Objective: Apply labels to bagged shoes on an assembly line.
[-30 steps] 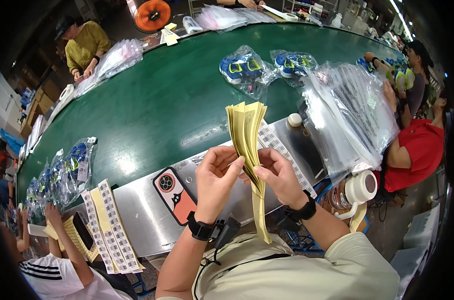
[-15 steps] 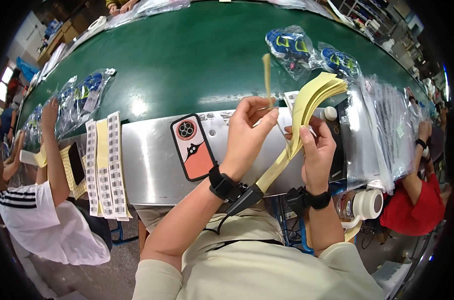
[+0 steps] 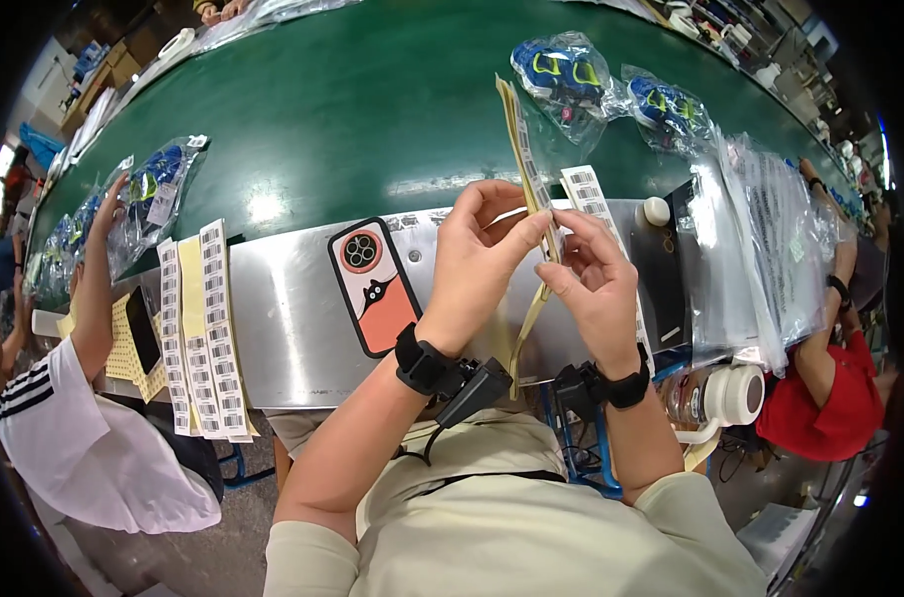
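One bundle of strips point(image 3: 521, 144), yellow-backed and printed with labels, is held edge-on to the right of the phone point(image 3: 377, 289), its upper end rising beyond the phone over the green part of the desk point(image 3: 332, 129) and a narrow tail hanging nearer the wearer. The left hand point(image 3: 492, 254), just right of the phone, pinches the strips between thumb and bent fingers; the right hand point(image 3: 593, 279), farther right of it, has thumb and curled fingers closed on their other edge. A label sheet point(image 3: 591, 194) lies partly behind the right hand, right of the phone. Left of the phone are more label strips point(image 3: 216, 318); beyond it to the right, bagged shoes point(image 3: 568, 75); well to its right, clear bags point(image 3: 760, 259) and a white-lidded jar point(image 3: 735, 396).
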{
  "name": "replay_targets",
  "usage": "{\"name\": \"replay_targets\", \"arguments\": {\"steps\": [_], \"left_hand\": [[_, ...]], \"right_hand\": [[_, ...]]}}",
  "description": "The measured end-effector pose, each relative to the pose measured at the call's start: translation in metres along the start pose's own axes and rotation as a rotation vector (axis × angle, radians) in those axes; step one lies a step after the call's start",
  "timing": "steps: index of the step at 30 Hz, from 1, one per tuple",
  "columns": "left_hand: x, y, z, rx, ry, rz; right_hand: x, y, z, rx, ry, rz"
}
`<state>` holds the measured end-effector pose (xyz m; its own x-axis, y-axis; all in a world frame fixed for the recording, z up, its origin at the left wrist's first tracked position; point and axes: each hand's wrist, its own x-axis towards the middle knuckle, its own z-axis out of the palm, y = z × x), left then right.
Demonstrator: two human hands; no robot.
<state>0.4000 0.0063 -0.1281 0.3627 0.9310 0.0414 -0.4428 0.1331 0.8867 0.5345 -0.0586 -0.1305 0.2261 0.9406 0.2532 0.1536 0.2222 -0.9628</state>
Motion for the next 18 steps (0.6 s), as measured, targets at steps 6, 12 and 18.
{"name": "replay_targets", "arguments": {"steps": [6, 12, 18], "left_hand": [[0.009, 0.009, -0.012, -0.037, 0.05, 0.011], [0.021, 0.05, -0.043, -0.151, 0.126, 0.16], [0.032, 0.108, -0.099, -0.336, 0.206, 0.289]], "right_hand": [[0.003, -0.01, 0.01, 0.01, -0.027, -0.03], [0.003, -0.02, 0.018, -0.237, -0.096, -0.097], [-0.005, -0.026, 0.018, -0.212, -0.173, 0.02]]}}
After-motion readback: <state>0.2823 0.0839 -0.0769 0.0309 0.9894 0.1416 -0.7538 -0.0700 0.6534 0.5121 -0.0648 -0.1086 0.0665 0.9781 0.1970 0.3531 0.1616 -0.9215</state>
